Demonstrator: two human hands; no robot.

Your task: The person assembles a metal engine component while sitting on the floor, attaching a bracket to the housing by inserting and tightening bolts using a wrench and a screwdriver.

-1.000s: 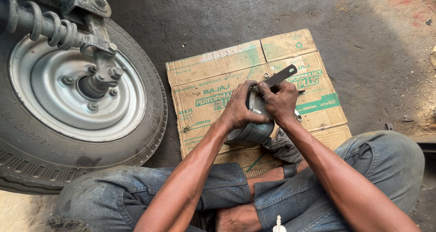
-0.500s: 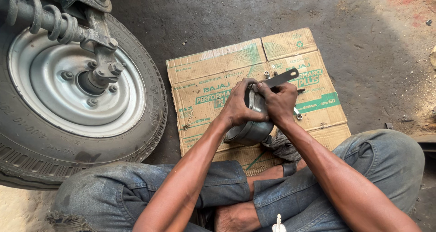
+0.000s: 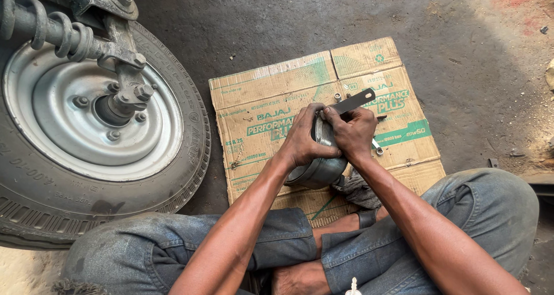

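Note:
I sit cross-legged on a concrete floor, both hands over a flattened cardboard sheet (image 3: 271, 93). My left hand (image 3: 304, 138) wraps around a round grey metal drum-shaped part (image 3: 316, 171), holding it on edge. My right hand (image 3: 353, 134) presses against the same part from the right, its fingers at the base of a flat dark metal lever (image 3: 354, 101) that sticks out up and to the right. Much of the part is hidden behind my hands.
A small vehicle wheel (image 3: 86, 133) with silver rim, hub bolts and a coil-spring suspension arm (image 3: 69, 38) stands at the left. A small spanner (image 3: 377, 148) and a nut (image 3: 337, 96) lie on the cardboard. A grey rag (image 3: 360, 191) rests by my knee.
The hands keep the same grip on the part. The lever has dipped slightly lower and flatter against the cardboard; otherwise only the view has shifted a little.

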